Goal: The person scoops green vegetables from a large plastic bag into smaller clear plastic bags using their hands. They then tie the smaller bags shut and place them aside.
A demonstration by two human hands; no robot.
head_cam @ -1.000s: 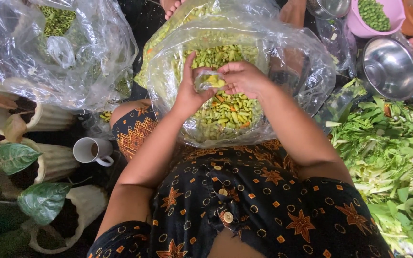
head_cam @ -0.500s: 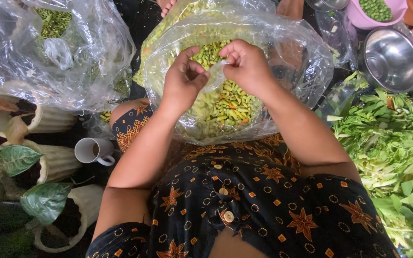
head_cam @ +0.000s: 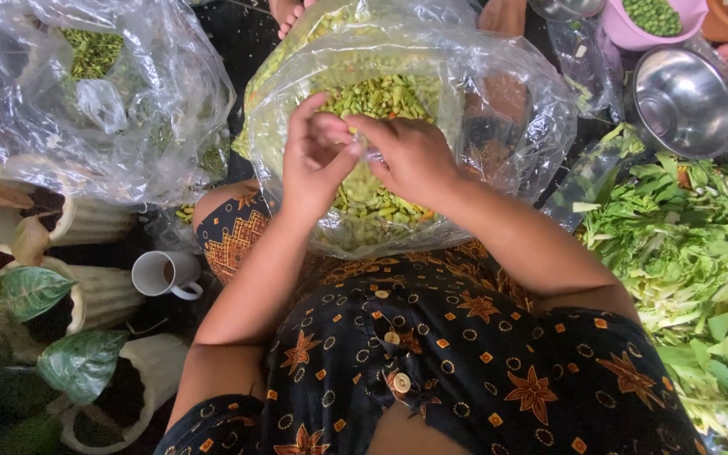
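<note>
Both hands meet above the clear plastic bag [head_cam: 499,109] of green bean pieces [head_cam: 381,97] on the lap. The left hand [head_cam: 313,164] and right hand [head_cam: 410,156] pinch one small piece together. A second, crumpled clear bag [head_cam: 86,109] lies to the left.

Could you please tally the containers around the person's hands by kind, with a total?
Clear plastic bags of green pieces: 2 (bag under the hands, bag at left)
Steel bowls: 1
Pink bowls: 1
White mugs: 1
Total: 5
</note>
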